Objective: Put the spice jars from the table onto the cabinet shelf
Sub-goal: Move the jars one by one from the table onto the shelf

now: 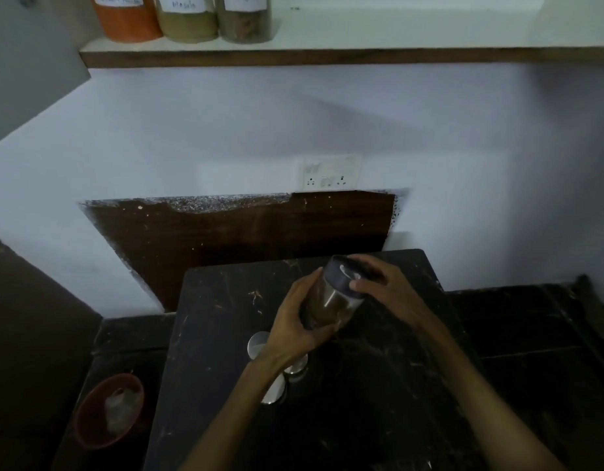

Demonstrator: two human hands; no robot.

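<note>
A clear spice jar (333, 299) with brown powder and a dark lid is tilted above the dark table (226, 334). My left hand (294, 321) wraps its body from the left. My right hand (378, 280) grips the lid end. Beneath my left wrist, three silver jar lids (258, 343) show on the table, partly hidden. On the white cabinet shelf (361, 32) at the top left stand an orange-filled jar (127, 20), a tan-filled jar (186, 23) and a brown-filled jar (244, 23), each with a white label.
A switch and socket plate (329, 171) sits on the white wall above a brown panel (243, 229). A red bucket (107, 411) with a bag inside stands on the floor at the left. The shelf is bare to the right of the jars.
</note>
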